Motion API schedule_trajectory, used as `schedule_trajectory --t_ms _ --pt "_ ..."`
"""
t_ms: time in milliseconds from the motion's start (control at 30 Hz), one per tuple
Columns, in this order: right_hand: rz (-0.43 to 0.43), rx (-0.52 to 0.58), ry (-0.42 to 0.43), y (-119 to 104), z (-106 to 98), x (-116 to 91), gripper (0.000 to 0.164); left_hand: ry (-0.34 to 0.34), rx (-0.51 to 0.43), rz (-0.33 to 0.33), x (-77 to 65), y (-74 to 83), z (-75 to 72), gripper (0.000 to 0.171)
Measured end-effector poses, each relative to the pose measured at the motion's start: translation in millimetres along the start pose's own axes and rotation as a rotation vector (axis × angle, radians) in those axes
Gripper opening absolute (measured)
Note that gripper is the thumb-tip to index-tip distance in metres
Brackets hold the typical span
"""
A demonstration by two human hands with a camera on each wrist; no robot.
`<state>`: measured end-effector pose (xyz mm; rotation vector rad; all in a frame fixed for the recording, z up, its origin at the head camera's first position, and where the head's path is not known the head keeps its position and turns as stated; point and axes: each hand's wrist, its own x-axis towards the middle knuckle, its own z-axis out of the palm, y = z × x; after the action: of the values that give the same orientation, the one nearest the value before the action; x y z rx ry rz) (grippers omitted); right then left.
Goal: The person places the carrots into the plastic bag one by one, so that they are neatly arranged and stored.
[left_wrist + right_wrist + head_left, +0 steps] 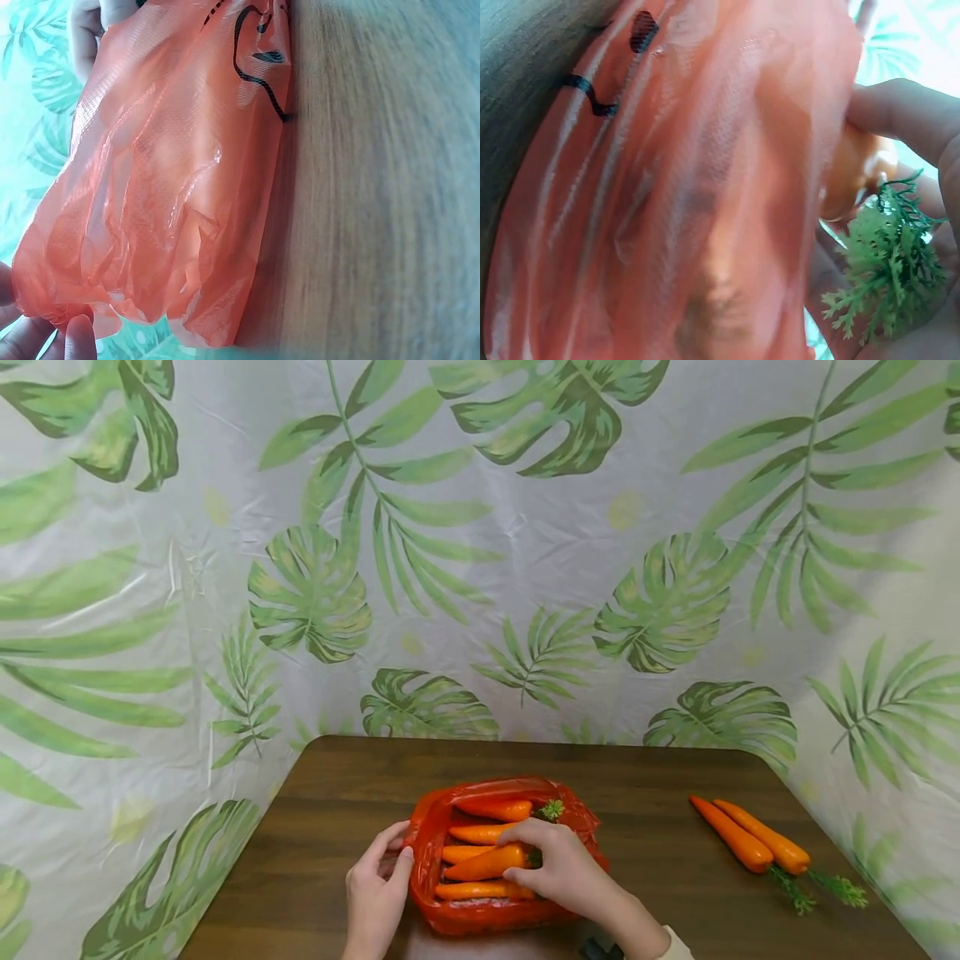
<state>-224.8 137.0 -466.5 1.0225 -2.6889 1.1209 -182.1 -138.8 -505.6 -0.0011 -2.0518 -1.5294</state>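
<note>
A red plastic bag (426, 885) lies spread on the table, its mouth facing up. Inside it several orange carrots (480, 890) lie side by side. My right hand (558, 864) holds one carrot (486, 864) by its thick end, over the others in the bag. In the right wrist view, that carrot's green leafy top (889, 259) hangs beside my palm, and the bag's side hides much of the rest. My left hand (377, 881) pinches the bag's left edge; its fingertips (79, 336) show against the gathered plastic in the left wrist view.
Two more carrots (750, 839) with green tops lie together on the right side of the dark wooden table (300, 860). A leaf-patterned plastic curtain (525, 568) hangs behind the table. A small black object (600, 948) shows at the near edge, under my right forearm.
</note>
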Motion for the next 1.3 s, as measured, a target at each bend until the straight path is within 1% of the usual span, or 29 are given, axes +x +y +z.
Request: schedule_trajectory --t_ms 167,300,567,700,900,1133,1300 --pt "0.019 -0.011 -0.062 3.8 5.7 1.2 0.03 0.003 -0.001 -0.001 -0.4 0.1 0.1 0.037" --pt "0.022 -0.036 -0.083 5.1 7.5 2.9 0.029 0.0 -0.002 0.0 -0.1 0.4 0.0 0.037" --pt "0.01 -0.125 -0.077 3.5 8.7 8.8 0.03 -0.013 0.005 0.006 2.3 0.7 0.0 0.032" --pt "0.021 -0.156 -0.085 2.5 11.1 11.2 0.031 -0.014 -0.004 0.002 3.1 0.5 -0.8 0.032" --pt "0.009 -0.202 -0.082 0.2 14.6 13.8 0.033 -0.015 -0.001 -0.012 3.0 0.6 -0.8 0.034" --pt "-0.006 -0.248 -0.079 -3.1 14.2 9.8 0.036 -0.005 -0.007 -0.002 1.7 -0.4 -0.1 0.035" --pt "-0.019 -0.26 -0.077 -6.7 11.8 5.3 0.037 0.004 -0.005 -0.015 0.8 -1.5 -0.6 0.037"
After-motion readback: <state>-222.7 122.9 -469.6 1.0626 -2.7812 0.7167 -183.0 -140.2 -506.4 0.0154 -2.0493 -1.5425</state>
